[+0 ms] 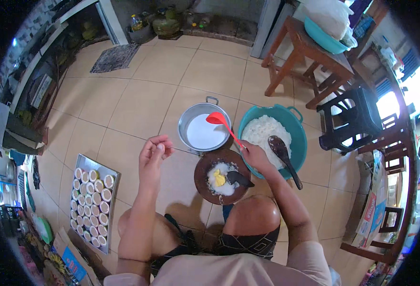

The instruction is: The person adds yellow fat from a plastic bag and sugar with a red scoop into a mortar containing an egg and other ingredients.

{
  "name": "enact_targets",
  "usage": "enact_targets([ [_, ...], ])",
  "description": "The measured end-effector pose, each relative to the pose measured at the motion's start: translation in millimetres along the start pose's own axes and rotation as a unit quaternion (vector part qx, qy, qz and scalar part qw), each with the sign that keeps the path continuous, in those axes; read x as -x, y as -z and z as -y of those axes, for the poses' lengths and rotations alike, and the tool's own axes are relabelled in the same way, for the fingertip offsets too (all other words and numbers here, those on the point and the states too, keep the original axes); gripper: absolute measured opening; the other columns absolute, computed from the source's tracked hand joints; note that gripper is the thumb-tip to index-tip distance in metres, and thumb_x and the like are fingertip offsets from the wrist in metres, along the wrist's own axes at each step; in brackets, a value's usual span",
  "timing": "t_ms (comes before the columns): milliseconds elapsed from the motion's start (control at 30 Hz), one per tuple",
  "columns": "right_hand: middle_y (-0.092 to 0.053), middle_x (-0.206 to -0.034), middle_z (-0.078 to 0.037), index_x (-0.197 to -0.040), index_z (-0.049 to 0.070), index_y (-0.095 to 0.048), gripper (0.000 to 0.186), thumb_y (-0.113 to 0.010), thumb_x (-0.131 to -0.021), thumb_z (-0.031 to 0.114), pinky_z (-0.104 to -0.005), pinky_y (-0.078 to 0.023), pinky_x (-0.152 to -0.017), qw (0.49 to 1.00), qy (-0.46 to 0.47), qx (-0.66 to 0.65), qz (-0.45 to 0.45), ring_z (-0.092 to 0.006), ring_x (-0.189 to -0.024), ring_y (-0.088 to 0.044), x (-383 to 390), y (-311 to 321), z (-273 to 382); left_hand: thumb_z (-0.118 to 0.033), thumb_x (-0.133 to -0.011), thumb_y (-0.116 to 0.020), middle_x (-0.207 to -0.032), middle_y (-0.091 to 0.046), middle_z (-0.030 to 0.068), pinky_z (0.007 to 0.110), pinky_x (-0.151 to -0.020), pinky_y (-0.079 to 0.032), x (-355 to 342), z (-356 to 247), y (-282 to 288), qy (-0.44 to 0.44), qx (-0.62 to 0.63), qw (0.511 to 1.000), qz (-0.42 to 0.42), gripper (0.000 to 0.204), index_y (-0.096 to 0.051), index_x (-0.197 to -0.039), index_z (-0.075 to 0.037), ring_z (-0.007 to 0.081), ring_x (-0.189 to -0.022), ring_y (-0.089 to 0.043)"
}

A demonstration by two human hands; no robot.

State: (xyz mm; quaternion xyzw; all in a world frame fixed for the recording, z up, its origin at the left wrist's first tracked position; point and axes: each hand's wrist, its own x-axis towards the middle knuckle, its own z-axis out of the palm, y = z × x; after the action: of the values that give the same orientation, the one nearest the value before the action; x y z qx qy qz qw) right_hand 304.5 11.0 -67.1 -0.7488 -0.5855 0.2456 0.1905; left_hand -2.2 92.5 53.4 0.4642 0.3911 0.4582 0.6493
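Note:
My right hand (pixel 257 158) grips the handle of a red plastic ladle (pixel 216 118), whose head is over a metal pot (pixel 183 134) of white liquid (pixel 205 133). My left hand (pixel 155 151) is raised left of the pot, fingers loosely bent and holding nothing. In front of me sits a round brown mortar (pixel 203 191) holding a white substance and a yellow lump (pixel 220 178). A dark pestle (pixel 239 178) leans inside it. Beside the pot, a teal basin (pixel 301 151) contains white rice (pixel 266 133), with a dark wooden spoon (pixel 281 151) resting across it.
To my left, a metal tray (pixel 111 195) carries several small round pieces with pale tops. A wooden table (pixel 295 40) with a light-blue basin (pixel 323 40) stands at the far right, near a black plastic stool (pixel 350 117). A grey mat (pixel 115 58) lies on the tiled floor.

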Motion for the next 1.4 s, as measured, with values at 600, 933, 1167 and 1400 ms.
enact_targets([
  [600,-0.060,-0.075,-0.018,-0.108,0.013,-0.049,0.029,-0.042,-0.083,0.024,-0.0470,-0.048,-0.061,0.956,0.005,0.290,0.053,-0.0357,-0.069,-0.060,-85,-50,22,-0.008,-0.085,-0.052,-0.089,-0.055,0.0030,0.020,-0.072,-0.042,-14,23,43,-0.043,-0.050,0.998,-0.005,0.017,-0.053,-0.101,-0.002,0.0068,-0.079,-0.050],
  [933,-0.061,-0.076,-0.018,-0.105,0.011,-0.049,0.027,-0.040,-0.085,0.026,-0.0472,-0.048,-0.062,0.949,0.009,0.310,0.065,-0.0346,-0.071,-0.061,-94,-58,5,-0.009,-0.085,-0.051,-0.089,-0.055,0.0037,0.023,-0.074,-0.042,-16,19,47,-0.043,-0.043,0.998,-0.005,0.017,-0.053,-0.100,-0.001,0.0086,-0.083,-0.051],
  [1167,-0.061,-0.078,-0.018,-0.104,0.008,-0.050,0.028,-0.039,-0.085,0.025,-0.0463,-0.048,-0.062,0.947,0.006,0.313,0.076,-0.0339,-0.071,-0.061,-91,-59,15,-0.009,-0.085,-0.051,-0.089,-0.056,0.0027,0.020,-0.072,-0.041,-18,25,44,-0.043,-0.045,0.998,-0.003,0.017,-0.053,-0.100,-0.002,0.0069,-0.081,-0.051],
  [1400,-0.062,-0.077,-0.017,-0.098,0.004,-0.052,0.026,-0.039,-0.084,0.022,-0.0459,-0.049,-0.061,0.943,0.009,0.324,0.070,-0.0335,-0.072,-0.061,-90,-62,9,-0.007,-0.084,-0.052,-0.089,-0.057,0.0029,0.020,-0.071,-0.042,-19,28,38,-0.045,-0.099,0.994,-0.002,0.017,-0.053,-0.100,-0.003,0.0069,-0.080,-0.052],
])
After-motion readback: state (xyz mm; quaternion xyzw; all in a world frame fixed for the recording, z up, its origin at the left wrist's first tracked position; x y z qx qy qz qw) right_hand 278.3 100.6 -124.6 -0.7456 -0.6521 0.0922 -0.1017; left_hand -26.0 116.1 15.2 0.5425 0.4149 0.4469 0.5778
